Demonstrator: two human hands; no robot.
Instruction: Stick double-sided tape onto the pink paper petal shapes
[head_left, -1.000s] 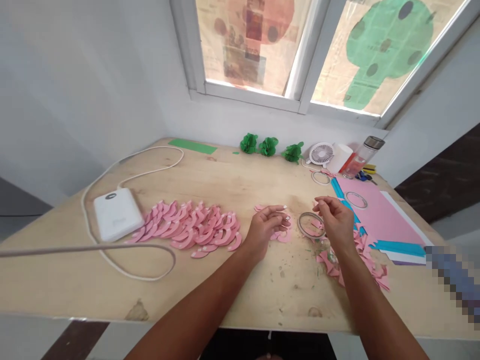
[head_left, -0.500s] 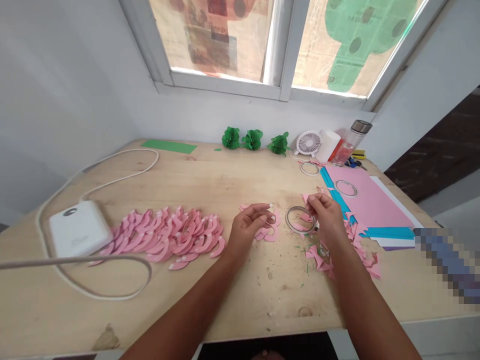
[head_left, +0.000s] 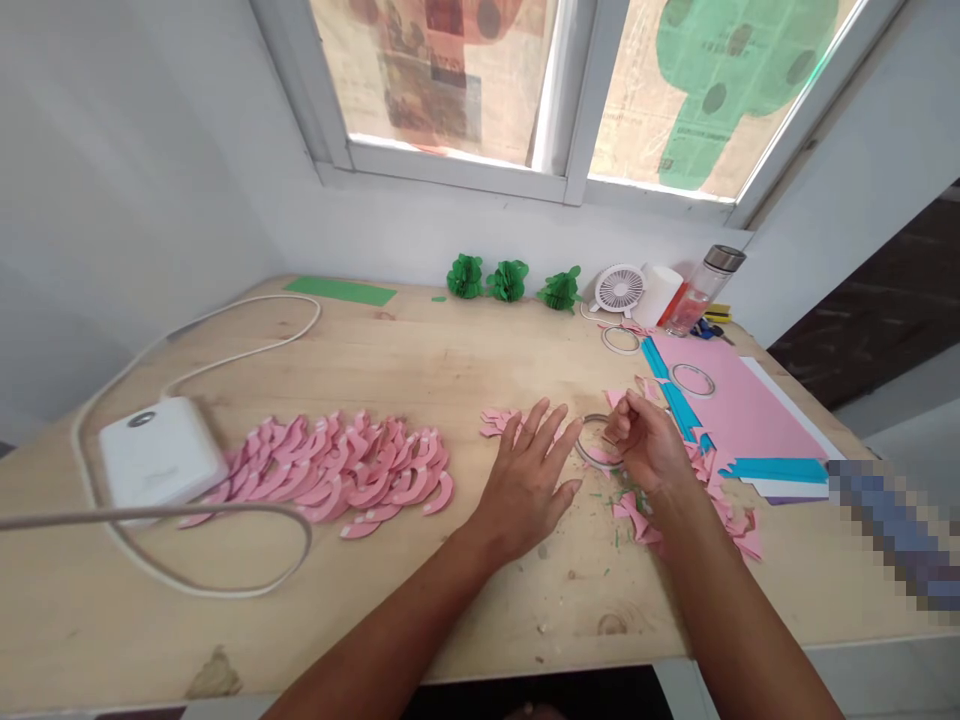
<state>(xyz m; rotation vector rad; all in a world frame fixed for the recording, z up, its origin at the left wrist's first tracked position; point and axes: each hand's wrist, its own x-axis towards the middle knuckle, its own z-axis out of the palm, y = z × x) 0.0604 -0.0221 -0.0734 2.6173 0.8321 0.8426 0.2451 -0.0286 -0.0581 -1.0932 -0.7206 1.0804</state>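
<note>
And the left hand (head_left: 521, 487) spreads wide, gripping nothing, over small pink paper cutouts (head_left: 493, 421), perhaps to steady them! The right hand (head_left: 646, 445) curls beside a thin grey ring (head_left: 587, 459), seemingly kept within reach; whether it pinches anything, I can't tell. Those cutouts look irregular, partly hidden, left of the ring.

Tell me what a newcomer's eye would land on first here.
First comes the heap of curved pink paper pieces on the table, between the white box and the spread left hand. Next, three bright green paper puffs stand in a row along the wall, left of the small white fan. Above them, a big green spotted shape fills much of the right window pane.
</note>
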